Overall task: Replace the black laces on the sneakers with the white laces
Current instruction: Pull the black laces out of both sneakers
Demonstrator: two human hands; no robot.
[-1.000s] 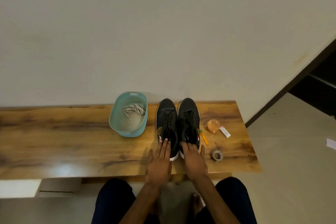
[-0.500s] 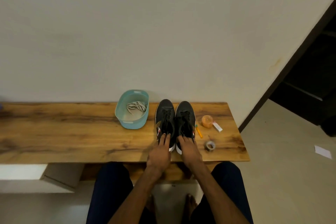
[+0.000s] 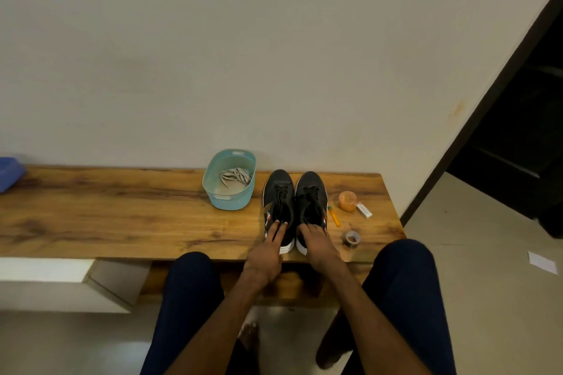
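Two black sneakers with black laces stand side by side on the wooden table, toes toward the wall: the left sneaker and the right sneaker. My left hand rests with straight fingers on the heel end of the left sneaker. My right hand lies on the heel end of the right sneaker, fingertips at its opening. White laces lie bundled in a teal tub just left of the sneakers.
Right of the sneakers lie an orange pen, an orange round container, a small white box and a tape roll. A blue object sits at the table's far left. My knees flank the table's near edge.
The camera has drawn back and tilted, so the table looks smaller and farther. Both hands stay on the sneakers' heel ends; my right fingers look a little more curled.
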